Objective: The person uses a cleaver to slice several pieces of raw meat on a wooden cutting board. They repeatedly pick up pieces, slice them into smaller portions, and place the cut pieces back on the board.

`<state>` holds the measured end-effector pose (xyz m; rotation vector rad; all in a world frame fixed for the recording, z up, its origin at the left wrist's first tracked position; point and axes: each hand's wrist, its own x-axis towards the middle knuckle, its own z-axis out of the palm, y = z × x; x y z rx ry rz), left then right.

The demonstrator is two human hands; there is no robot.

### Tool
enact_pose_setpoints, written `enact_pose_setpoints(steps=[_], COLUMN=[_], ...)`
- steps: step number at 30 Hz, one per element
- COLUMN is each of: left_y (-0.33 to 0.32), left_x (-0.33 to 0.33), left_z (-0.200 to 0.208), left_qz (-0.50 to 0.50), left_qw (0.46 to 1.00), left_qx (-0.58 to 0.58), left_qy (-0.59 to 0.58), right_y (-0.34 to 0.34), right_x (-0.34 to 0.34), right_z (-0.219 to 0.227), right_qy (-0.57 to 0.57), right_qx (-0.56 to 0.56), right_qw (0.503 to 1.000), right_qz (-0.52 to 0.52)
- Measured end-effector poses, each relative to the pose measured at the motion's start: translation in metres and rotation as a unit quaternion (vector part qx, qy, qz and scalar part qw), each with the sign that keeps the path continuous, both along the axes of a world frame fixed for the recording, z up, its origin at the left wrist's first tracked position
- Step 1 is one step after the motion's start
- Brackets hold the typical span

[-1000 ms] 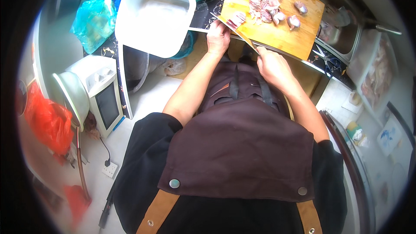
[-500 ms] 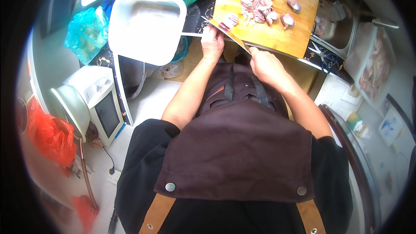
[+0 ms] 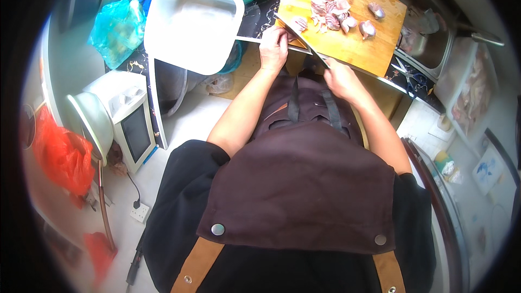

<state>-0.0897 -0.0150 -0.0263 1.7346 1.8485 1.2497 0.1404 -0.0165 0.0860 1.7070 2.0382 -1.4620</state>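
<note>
My right hand (image 3: 343, 80) is wrapped round the handle of a knife (image 3: 305, 42), whose blade slants up and left across the near left corner of the wooden cutting board (image 3: 374, 49). Just beyond the blade lies a pinkish-purple meat piece (image 3: 299, 23) with cut lines in it. My left hand (image 3: 274, 48) is closed on the near side of the blade, by the board's edge; its fingertips and whatever they pinch are hidden. Farther back is a cluster of similar scored pieces (image 3: 330, 8). Two smoother, whole-looking pieces (image 3: 367, 29) sit to their right.
Left of the board stands a white plastic tub (image 3: 154, 35), with teal plastic bags (image 3: 116, 30) beside it. Right are scissors (image 3: 402, 69), a metal sink (image 3: 434, 61) and a clear container of pale meat (image 3: 471, 95). A microwave (image 3: 122, 95) and red bag (image 3: 62, 149) are lower left.
The knife has slid forward and right over the board's corner, and less of its flat face shows. My left hand remains close to the blade. The whole view has shifted slightly.
</note>
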Motion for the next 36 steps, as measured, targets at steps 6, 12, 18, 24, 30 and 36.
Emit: enact_pose_setpoints(steps=[6,12,18,24,30,36], left_y=[0.000,-0.001,-0.001,0.000,0.000,0.001], left_x=[0.000,-0.005,-0.005,-0.008,-0.008,-0.008], left_z=[0.004,0.006,-0.003,-0.001,-0.001,0.001], left_qz=[0.020,-0.007,-0.012,-0.025,-0.025,-0.022], left_qw=[0.997,1.000,1.000,0.999,0.998,0.998], left_qx=[-0.042,-0.005,0.002,0.007,0.014,0.014], left_qy=[-0.056,-0.021,-0.002,0.024,0.050,0.054], right_y=[-0.002,-0.005,-0.004,-0.003,-0.009,-0.002], right_x=[0.052,0.047,0.000,-0.017,-0.023,-0.032], right_z=[0.011,0.060,0.063,0.055,0.053,0.047], right_qy=[0.020,0.024,0.001,0.003,-0.024,-0.020], right_qx=[-0.038,-0.067,0.049,0.099,0.115,0.099], right_qw=[0.999,0.996,0.999,0.995,0.992,0.994], right_qz=[-0.001,-0.049,-0.018,0.022,0.044,0.046])
